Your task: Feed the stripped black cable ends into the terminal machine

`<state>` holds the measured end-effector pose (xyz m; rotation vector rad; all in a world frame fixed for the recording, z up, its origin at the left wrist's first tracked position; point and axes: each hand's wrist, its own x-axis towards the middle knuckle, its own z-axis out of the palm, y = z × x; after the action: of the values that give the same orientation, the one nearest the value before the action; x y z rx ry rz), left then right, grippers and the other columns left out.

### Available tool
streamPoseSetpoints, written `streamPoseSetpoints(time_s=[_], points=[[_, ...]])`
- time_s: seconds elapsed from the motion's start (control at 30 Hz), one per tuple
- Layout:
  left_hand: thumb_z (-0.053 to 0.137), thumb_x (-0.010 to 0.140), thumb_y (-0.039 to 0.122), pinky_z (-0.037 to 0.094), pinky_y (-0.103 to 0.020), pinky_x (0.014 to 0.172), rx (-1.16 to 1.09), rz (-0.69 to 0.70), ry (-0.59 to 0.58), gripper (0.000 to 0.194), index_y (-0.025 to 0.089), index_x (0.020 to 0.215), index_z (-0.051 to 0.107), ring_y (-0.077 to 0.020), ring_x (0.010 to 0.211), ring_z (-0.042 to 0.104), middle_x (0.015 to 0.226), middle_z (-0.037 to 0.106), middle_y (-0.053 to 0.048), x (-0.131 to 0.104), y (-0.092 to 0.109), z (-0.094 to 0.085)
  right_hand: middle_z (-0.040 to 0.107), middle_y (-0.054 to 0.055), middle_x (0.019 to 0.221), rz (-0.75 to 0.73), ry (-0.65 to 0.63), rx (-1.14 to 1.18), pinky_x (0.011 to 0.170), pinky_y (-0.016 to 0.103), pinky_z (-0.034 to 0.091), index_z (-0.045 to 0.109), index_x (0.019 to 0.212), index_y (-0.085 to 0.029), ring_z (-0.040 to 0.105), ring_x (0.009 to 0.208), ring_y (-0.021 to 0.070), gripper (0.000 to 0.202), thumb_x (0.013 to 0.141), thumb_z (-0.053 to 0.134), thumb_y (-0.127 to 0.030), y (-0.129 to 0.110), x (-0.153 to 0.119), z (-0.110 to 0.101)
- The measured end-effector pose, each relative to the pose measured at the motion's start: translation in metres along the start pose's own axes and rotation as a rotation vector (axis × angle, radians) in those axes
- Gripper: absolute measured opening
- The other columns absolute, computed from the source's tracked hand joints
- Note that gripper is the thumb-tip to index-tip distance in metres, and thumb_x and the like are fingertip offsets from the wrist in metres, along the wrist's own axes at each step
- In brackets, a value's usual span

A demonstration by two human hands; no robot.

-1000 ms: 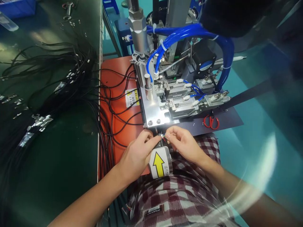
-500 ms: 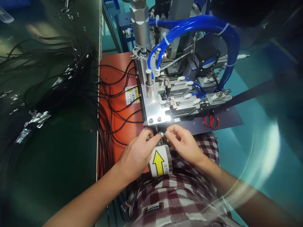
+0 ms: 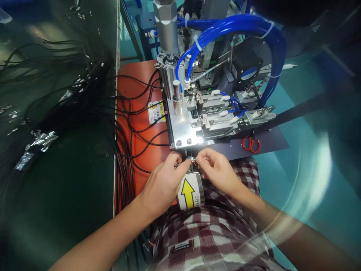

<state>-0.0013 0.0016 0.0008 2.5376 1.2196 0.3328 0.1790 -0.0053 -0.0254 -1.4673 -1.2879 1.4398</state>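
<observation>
Just in front of the machine's metal plate (image 3: 183,130), my left hand (image 3: 166,178) is closed on the end of a black cable. Thin wires (image 3: 193,159), white and red, stick out between my two hands. My right hand (image 3: 217,169) pinches the tips of these wires from the right, thumb against index finger. Below the fingertips is a white label (image 3: 187,192) with a yellow arrow. The exact wire ends are too small to make out.
Black cables (image 3: 124,150) run over the orange board (image 3: 141,150) on the left. Bundled cables with silvery ends (image 3: 42,139) lie on the dark green surface. Red-handled scissors (image 3: 251,144) rest right of the machine. Blue hoses (image 3: 234,28) arch above it.
The whole view has shifted slightly. Both hands keep nearly the same pose at the wires, with only a small change at the fingertips.
</observation>
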Motion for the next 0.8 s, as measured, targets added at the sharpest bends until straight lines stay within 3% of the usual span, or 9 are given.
streamPoseSetpoints(time_s=[0.23,0.4,0.63,0.8], points=[[0.039,0.088,0.009,0.052,-0.028,0.061,0.045,0.010,-0.030,0.030,0.011,0.109,0.062,-0.0201,0.079,0.059,0.092,0.052,-0.010,0.0021,0.0023,-0.0026,0.048,-0.005,0.058,-0.064,0.133,-0.306,0.049,0.024,0.034,0.049,0.071,-0.020,0.044,0.052,0.0117,0.016,0.087,0.050,-0.023,-0.0115,-0.0034,0.0033],[0.039,0.090,0.011,0.051,-0.027,0.060,0.030,0.031,0.001,0.028,0.013,0.108,0.060,-0.0185,0.076,0.058,0.090,0.051,-0.008,0.0007,-0.0016,0.0007,0.054,-0.003,0.062,0.029,0.024,-0.146,0.048,0.024,0.040,0.055,0.078,-0.020,0.052,0.051,0.0128,0.015,0.089,0.050,-0.030,-0.0115,-0.0019,-0.0028],[0.040,0.090,0.013,0.050,-0.026,0.059,0.017,0.042,0.012,0.025,0.014,0.106,0.060,-0.0179,0.075,0.057,0.090,0.050,-0.007,-0.0014,-0.0021,0.0004,0.056,-0.001,0.067,-0.086,0.139,-0.213,0.054,0.024,0.040,0.058,0.078,-0.018,0.050,0.057,0.0126,0.011,0.085,0.053,-0.025,-0.0085,-0.0023,0.0021],[0.040,0.090,0.010,0.051,-0.027,0.063,0.027,0.041,0.001,0.028,0.013,0.109,0.059,-0.0189,0.080,0.058,0.093,0.052,-0.008,-0.0014,-0.0020,-0.0011,0.049,-0.004,0.056,0.113,0.019,-0.061,0.042,0.023,0.033,0.053,0.073,-0.019,0.042,0.044,0.0114,0.015,0.085,0.049,-0.026,-0.0079,0.0031,-0.0005]])
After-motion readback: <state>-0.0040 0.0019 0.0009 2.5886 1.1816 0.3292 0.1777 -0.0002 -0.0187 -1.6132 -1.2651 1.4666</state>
